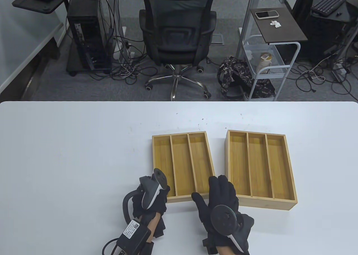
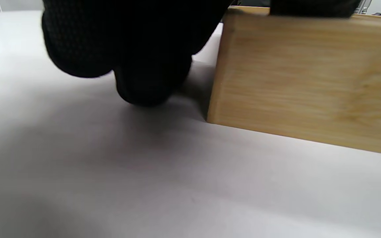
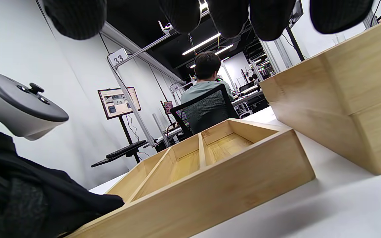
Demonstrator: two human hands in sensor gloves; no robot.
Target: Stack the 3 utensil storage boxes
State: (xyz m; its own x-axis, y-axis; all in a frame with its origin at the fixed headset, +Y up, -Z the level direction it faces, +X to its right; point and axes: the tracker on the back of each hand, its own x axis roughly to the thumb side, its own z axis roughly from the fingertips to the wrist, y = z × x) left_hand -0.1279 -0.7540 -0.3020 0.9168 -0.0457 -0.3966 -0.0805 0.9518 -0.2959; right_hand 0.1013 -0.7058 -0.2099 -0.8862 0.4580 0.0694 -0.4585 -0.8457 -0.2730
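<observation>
A single three-slot bamboo box (image 1: 183,165) lies at the table's middle. To its right stands a taller stack of two such boxes (image 1: 260,165); the seam between them shows in the right wrist view (image 3: 342,105). My left hand (image 1: 165,192) holds the single box's near-left corner. In the left wrist view its fingers (image 2: 150,86) curl down beside the box wall (image 2: 309,82), and a dark part lies over the rim. My right hand (image 1: 215,190) is spread open over the single box's near-right corner, between the boxes. Its fingertips (image 3: 270,19) hang above the single box (image 3: 227,185) and touch nothing.
The white table (image 1: 70,154) stretches wide to the left and beyond the boxes. A narrow gap separates the single box from the stack. Behind the far edge stand an office chair (image 1: 177,37) and a cart (image 1: 268,65).
</observation>
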